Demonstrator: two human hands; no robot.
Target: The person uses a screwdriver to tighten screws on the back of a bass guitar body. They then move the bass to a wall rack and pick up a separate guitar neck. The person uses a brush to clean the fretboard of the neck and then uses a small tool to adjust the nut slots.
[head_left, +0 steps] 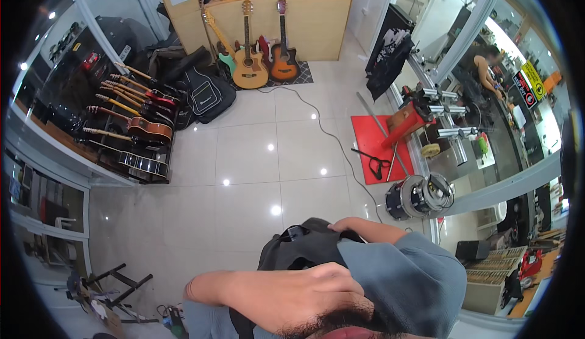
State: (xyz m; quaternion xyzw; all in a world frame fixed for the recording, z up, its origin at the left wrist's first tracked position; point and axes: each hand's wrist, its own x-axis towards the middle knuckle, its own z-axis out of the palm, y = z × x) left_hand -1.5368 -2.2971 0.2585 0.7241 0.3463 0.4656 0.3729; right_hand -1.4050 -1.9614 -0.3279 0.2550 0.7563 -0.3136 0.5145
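A black fabric bag [298,249] is right in front of my body, bunched and soft, with a small dark buckle-like piece on its top. My left hand [332,287] comes across my chest from the left, its fingers curled inward against my grey-blue shirt [402,266]. Whatever those fingers hold is hidden. A black strap [242,325] runs beside my left forearm. Over at the far right side of the bag, my right hand [339,224] touches its upper edge; the fingers are mostly hidden behind the fabric.
Guitars lie in a rack [143,132] at left, near a black gig bag [207,95]. Three guitars lean on a wooden counter [311,31]. A cable [329,133] crosses the tiled floor. At right are a red mat [365,138] with stands and a drum [402,199]. A person [487,71] works behind glass.
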